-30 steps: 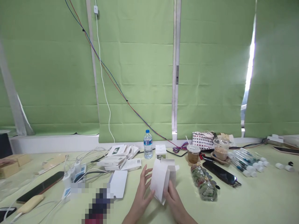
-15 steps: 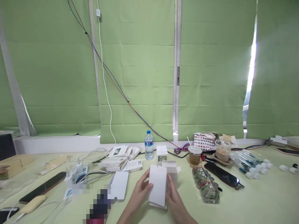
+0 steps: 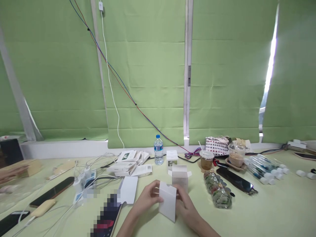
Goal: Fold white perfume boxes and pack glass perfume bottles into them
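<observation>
While the left hand pinches the white card over the table, the right hand seems to hold its other edge, partly hidden. This looks like a handling step; the next move calls for light, matched grips. Just beyond stands an open white box.

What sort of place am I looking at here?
Probably an office or workroom: green blinds hang behind, white plugs cluster on the table, and a lidded drink cup stands to the right.

Plain wht card pc, rect., notched top edge, tilted, btwn L grip & R grip
</observation>
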`<state>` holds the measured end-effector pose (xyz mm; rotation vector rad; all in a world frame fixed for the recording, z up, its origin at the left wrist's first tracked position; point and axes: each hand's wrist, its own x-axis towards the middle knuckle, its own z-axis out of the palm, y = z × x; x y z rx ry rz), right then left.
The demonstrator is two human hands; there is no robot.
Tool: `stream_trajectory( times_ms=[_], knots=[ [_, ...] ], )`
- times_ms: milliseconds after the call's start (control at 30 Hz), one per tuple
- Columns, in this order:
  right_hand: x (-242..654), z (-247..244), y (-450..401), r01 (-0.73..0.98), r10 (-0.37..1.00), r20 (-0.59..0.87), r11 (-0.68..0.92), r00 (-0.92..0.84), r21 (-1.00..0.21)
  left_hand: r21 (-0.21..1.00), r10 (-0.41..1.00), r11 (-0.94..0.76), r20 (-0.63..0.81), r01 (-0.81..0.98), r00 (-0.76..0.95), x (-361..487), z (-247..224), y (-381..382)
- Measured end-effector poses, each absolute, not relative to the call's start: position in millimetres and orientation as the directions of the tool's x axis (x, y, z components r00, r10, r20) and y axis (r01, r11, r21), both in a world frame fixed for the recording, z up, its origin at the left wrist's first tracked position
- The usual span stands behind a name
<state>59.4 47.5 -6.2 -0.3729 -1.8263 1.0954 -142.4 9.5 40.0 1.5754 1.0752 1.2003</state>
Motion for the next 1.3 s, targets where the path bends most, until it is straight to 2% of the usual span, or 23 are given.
stream_trajectory(
  times_ms=[133,333,500,600,700,833,900,1067,1167,1300],
  knots=[
    [68.7,6.9,52.9,-0.140,0.616,0.628,0.652,-0.475,-0.745,0.943,0.961,-0.271,0.254,0.192,0.108,-132.2,35.7,9.3],
    [79.1,6.8,68.0,0.127,0.605,0.653,0.770,-0.456,-0.625,0.929,0.952,-0.301,0.280,0.217,0.122,-120.7,33.7,6.8],
    [83.8,6.2,70.9,0.080,0.568,0.610,0.765,-0.552,-0.639,0.907,0.943,-0.333,0.314,0.257,0.112,-114.9,29.7,3.7],
    [83.3,7.9,69.0,0.076,0.607,0.576,0.722,-0.548,-0.688,0.911,0.939,-0.344,0.330,0.226,0.097,-113.6,23.3,2.7],
    [81.8,10.9,67.5,0.010,0.632,0.552,0.663,-0.544,-0.749,0.929,0.934,-0.353,0.356,0.108,-0.005,-111.2,16.5,4.2],
    [78.5,9.2,71.4,-0.213,0.789,0.424,0.367,-0.445,-0.906,0.951,0.924,-0.309,0.294,-0.025,-0.245,-110.0,4.7,14.5],
    [76.5,5.9,74.8,-0.290,0.856,0.336,0.231,-0.393,-0.929,0.962,0.913,-0.271,0.266,0.028,-0.309,-112.6,-2.9,21.7],
    [73.0,1.1,74.4,-0.363,0.900,0.242,0.103,-0.363,-0.926,0.942,0.910,-0.259,0.312,0.211,-0.274,-118.0,-13.3,29.5],
    [71.0,0.2,70.6,-0.375,0.894,0.229,0.076,-0.384,-0.924,0.937,0.912,-0.273,0.324,0.218,-0.250,-116.3,-11.9,26.7],
    [70.9,0.7,67.6,-0.361,0.868,0.271,0.116,-0.417,-0.925,0.937,0.912,-0.278,0.327,0.210,-0.249,-116.7,-11.1,24.3]
  ],
)
